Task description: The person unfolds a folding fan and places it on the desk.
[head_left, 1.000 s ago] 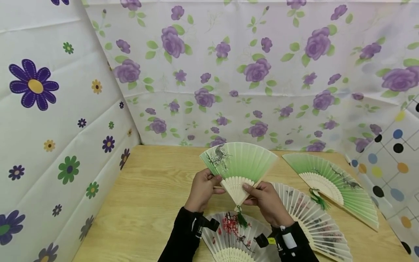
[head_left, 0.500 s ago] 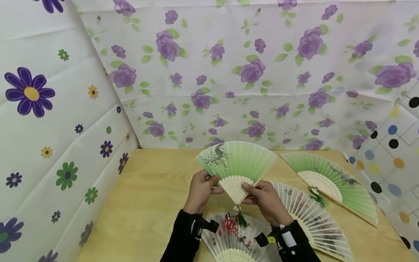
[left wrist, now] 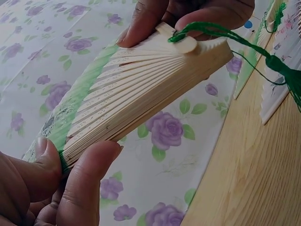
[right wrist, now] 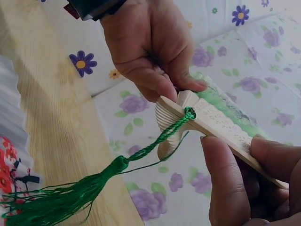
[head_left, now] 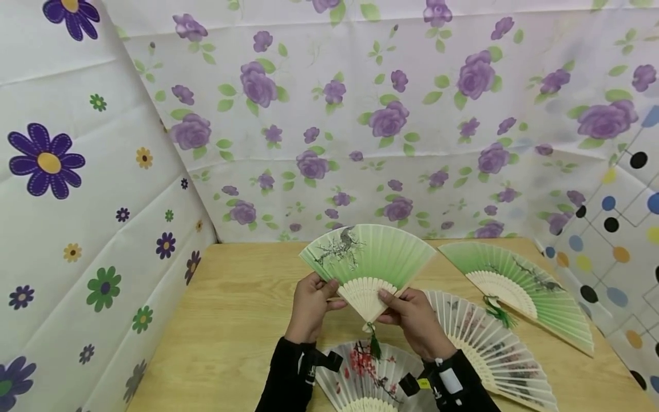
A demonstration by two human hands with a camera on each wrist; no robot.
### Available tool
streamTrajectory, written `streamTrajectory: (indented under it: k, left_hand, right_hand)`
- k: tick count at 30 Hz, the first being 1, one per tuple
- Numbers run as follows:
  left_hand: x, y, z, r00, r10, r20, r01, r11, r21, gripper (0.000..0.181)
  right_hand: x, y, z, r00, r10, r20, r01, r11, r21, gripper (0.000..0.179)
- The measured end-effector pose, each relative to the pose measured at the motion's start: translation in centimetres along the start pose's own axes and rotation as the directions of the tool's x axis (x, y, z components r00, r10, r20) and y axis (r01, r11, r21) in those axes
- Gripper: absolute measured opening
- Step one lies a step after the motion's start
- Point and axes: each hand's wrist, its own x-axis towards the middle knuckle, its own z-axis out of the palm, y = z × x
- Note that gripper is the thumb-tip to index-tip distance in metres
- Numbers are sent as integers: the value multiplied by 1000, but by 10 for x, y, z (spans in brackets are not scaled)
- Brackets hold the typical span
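A partly spread green folding fan, with pale ribs and a dark bird-and-branch print, is held up over the table in both hands. My left hand pinches its left edge, thumb in front. On the other side, my right hand grips the right edge near the ribs, thumb across the front. From the pivot end hangs a green tassel, large in the right wrist view. Several folded ribs lie stacked together in the left wrist view.
Below the hands lies a white fan with red blossoms, partly hidden by the right forearm. Another white fan and a second green fan lie spread at the right of the wooden table. Flower-printed cloth stands behind.
The held fan has spread a little wider, its left edge moving left with my left hand. My right hand stays nearly in place. The head view has shifted slightly upward.
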Motion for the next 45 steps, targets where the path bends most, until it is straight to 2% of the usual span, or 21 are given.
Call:
streamTrajectory:
  k: [3, 11, 16, 23, 32, 40, 45]
  left_hand:
    - [0, 0, 0, 1000, -4, -2, 4, 1000, 0, 25]
    - [2, 2, -3, 999, 11, -30, -11, 1000, -5, 33]
    - [2, 3, -4, 999, 7, -32, -7, 1000, -4, 33]
    - [1, 4, -3, 997, 7, -73, -5, 999, 36, 24]
    - [10, 5, -1, 994, 24, -102, -29, 999, -39, 21]
    - [7, 4, -4, 995, 4, -103, -8, 999, -37, 20]
    - [4, 1, -4, 993, -6, -119, -2, 998, -67, 20]
  right_hand:
    - [1, 0, 0, 1000, 2, -6, -2, 1000, 6, 36]
    - [3, -1, 7, 996, -3, -85, 12, 994, 104, 36]
    - [2, -2, 7, 997, -9, -73, 15, 996, 83, 37]
    - [0, -1, 6, 995, -1, -103, 4, 1000, 26, 30]
    - [0, 1, 10, 985, -52, -164, 72, 991, 113, 29]
    - [0, 0, 11, 990, -8, -139, 23, 994, 108, 32]
    - [-1, 3, 15, 985, -3, -172, 28, 989, 143, 28]
